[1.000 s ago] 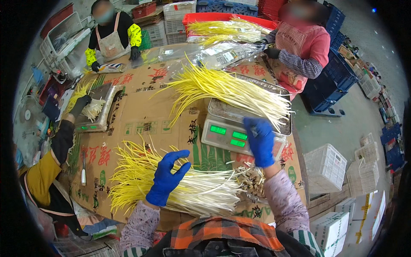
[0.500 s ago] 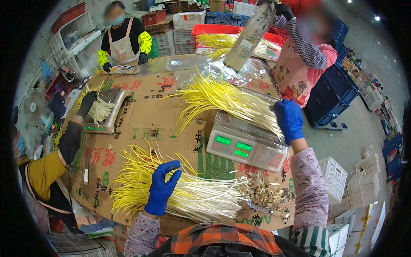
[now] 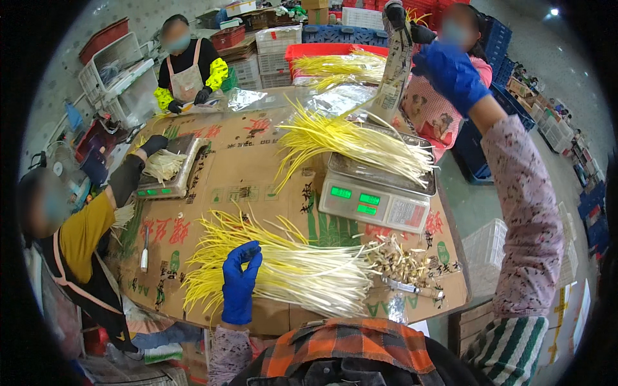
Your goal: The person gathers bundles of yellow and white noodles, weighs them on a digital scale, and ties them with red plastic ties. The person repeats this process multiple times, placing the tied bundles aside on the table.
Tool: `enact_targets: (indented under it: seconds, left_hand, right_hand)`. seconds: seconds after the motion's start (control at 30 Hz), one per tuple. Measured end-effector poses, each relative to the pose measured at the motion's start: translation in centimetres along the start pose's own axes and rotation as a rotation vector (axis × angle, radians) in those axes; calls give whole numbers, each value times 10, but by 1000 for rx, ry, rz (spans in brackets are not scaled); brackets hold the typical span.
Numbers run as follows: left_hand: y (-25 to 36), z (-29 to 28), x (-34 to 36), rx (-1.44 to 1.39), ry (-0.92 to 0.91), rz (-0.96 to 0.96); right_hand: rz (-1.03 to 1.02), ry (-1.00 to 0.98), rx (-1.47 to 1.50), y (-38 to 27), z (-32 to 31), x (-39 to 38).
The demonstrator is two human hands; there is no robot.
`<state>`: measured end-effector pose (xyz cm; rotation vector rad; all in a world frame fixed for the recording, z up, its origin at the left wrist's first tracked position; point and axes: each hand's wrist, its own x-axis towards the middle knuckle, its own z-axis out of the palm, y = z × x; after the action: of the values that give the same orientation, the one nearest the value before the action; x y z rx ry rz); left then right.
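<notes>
My left hand point(image 3: 238, 283), in a blue glove, is held over a loose pile of long yellow-white vegetable shoots point(image 3: 315, 276). Its thumb and fingers curl together, with nothing visible in them. My right hand point(image 3: 454, 74), also blue-gloved, is raised far out at the upper right, fingers stretched leftward and apparently holding nothing. Below it, a bundle of the same shoots point(image 3: 367, 151) lies across the tray of a digital scale point(image 3: 373, 202) with green displays. Trimmed root ends point(image 3: 402, 260) lie right of the pile, beside a knife point(image 3: 412, 287) with a wooden handle.
Across the table, a co-worker point(image 3: 431, 106) holds up a printed clear bag point(image 3: 394, 71). Another person point(image 3: 187, 71) handles packaging at the far left. At left, a third person's gloved hand point(image 3: 153, 145) touches shoots on a second scale point(image 3: 170, 183). A white-handled knife point(image 3: 144, 251) lies nearby.
My right hand has left the bundle on the scale and risen up and outward. My left thumb and fingers have drawn together. The co-worker's bag now hangs more upright.
</notes>
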<state>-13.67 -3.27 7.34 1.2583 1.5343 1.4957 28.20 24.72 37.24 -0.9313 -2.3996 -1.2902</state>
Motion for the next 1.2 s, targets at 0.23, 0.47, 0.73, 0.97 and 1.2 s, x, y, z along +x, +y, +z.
enact_targets:
  seconds: [0.23,0.47,0.73,0.97,1.2]
  left_hand:
    - [-7,-25,-23,-108,82,-31]
    - [-20,-39,-36,-137,155,-86]
    - [-17,-42,-38,-123,139,-70]
    - [-39,-36,-27,-195,107,-41]
    - [-24,-21,-24,-137,65,-24]
  right_hand:
    - [89,2,-215,16,-4,33]
    - [137,-341,-481,-9,-55,85]
    - [148,104,-542,29,-84,95]
    - [419,309,-150,6,-129,89]
    - [496,400,217,-43,-127,71]
